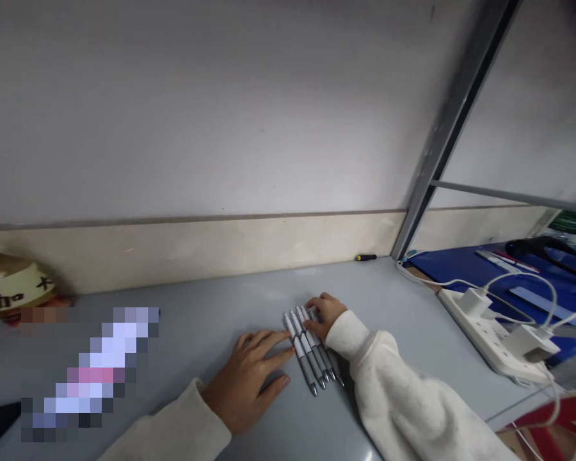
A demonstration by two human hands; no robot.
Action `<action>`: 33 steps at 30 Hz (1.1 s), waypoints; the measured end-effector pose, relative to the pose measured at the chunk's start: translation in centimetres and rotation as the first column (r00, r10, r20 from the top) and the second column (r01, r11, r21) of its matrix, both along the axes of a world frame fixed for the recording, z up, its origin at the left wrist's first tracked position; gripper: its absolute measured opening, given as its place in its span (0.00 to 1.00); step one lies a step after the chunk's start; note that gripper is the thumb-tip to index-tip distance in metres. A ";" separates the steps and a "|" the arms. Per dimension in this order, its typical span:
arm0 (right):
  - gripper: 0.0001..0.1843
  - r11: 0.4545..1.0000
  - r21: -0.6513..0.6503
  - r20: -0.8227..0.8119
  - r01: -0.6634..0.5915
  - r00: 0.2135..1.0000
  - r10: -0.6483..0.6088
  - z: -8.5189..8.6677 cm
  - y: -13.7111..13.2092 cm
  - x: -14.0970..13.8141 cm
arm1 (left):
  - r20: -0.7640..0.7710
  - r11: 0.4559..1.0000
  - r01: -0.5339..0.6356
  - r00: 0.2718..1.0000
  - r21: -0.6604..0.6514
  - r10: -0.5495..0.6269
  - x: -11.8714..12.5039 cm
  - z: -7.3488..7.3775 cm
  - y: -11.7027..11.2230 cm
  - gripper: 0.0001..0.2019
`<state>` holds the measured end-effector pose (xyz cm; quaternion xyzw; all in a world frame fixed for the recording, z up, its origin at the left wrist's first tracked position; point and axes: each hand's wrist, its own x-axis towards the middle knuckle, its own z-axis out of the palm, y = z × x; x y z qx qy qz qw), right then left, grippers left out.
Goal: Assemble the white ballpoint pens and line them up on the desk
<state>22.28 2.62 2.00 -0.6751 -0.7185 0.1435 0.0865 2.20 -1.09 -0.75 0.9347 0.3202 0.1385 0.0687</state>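
Observation:
Several white-and-grey pens (311, 355) lie side by side in a row on the grey table (206, 320), tips pointing toward me. My left hand (252, 374) lies flat on the table with fingers stretched out, fingertips touching the left side of the row. My right hand (325, 314) rests on the far ends of the pens with fingers curled over them, pressing them together. Both arms wear cream sleeves.
A white power strip (489, 333) with plugged chargers and white cables sits at the right on a blue surface (532, 275). A small screwdriver (366, 257) lies by the wall. A metal post (441, 141) rises at the right. A jar (9, 288) stands far left.

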 end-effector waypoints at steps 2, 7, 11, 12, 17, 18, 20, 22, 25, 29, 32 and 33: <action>0.22 1.000 0.005 -0.008 -0.005 1.000 0.005 -0.1 0.0 0.0 | 0.008 1.000 0.003 1.000 -0.003 -0.003 0.0 0.0 0.0 0.18; 0.21 1.000 0.020 -0.021 -0.017 1.000 0.017 -0.4 0.1 0.2 | 0.016 1.000 0.005 1.000 -0.004 -0.005 0.1 0.0 -0.2 0.19; 0.20 0.999 0.031 -0.013 -0.032 0.999 0.033 -0.4 0.1 0.1 | 0.014 1.000 0.004 1.000 -0.017 -0.004 0.1 -0.1 -0.3 0.20; 0.19 0.999 0.040 -0.009 -0.034 0.999 0.035 -0.4 0.1 0.1 | 0.016 1.000 0.006 1.000 -0.018 -0.006 0.1 -0.1 -0.3 0.21; 0.18 0.996 0.087 -0.014 -0.032 0.999 0.034 -0.4 0.3 0.1 | 0.010 1.000 0.014 1.000 -0.019 -0.014 0.1 -0.3 -0.1 0.20; 0.18 0.995 0.092 -0.019 -0.033 0.999 0.035 -0.4 0.4 0.2 | 0.010 1.000 0.013 1.000 -0.022 -0.012 0.1 -0.2 -0.1 0.20; 0.19 0.995 0.093 -0.027 -0.032 0.999 0.034 -0.4 0.5 0.3 | 0.015 1.000 0.010 1.000 -0.026 -0.010 0.1 -0.2 -0.1 0.20; 0.20 0.996 0.085 -0.034 -0.028 0.999 0.031 -0.4 0.6 0.3 | 0.022 1.000 0.010 1.000 -0.028 -0.010 0.1 -0.1 -0.2 0.20; 0.21 0.996 0.083 -0.051 -0.024 0.998 0.028 -0.4 0.6 0.3 | 0.026 0.999 0.000 1.000 -0.032 0.000 0.1 -0.1 -0.3 0.20; 0.22 0.996 0.085 -0.072 -0.021 0.997 0.027 -0.3 0.6 0.3 | 0.041 1.000 0.003 0.999 -0.028 -0.001 0.0 -0.2 -0.3 0.21; 0.22 0.994 0.101 -0.092 -0.037 0.995 0.047 -0.1 0.5 0.3 | 0.059 1.000 0.019 0.998 -0.013 -0.018 -0.1 -0.2 -0.2 0.22; 0.22 0.993 0.106 -0.098 -0.043 0.994 0.054 -0.1 0.5 0.3 | 0.064 1.000 0.022 0.998 -0.010 -0.021 -0.1 -0.2 -0.2 0.22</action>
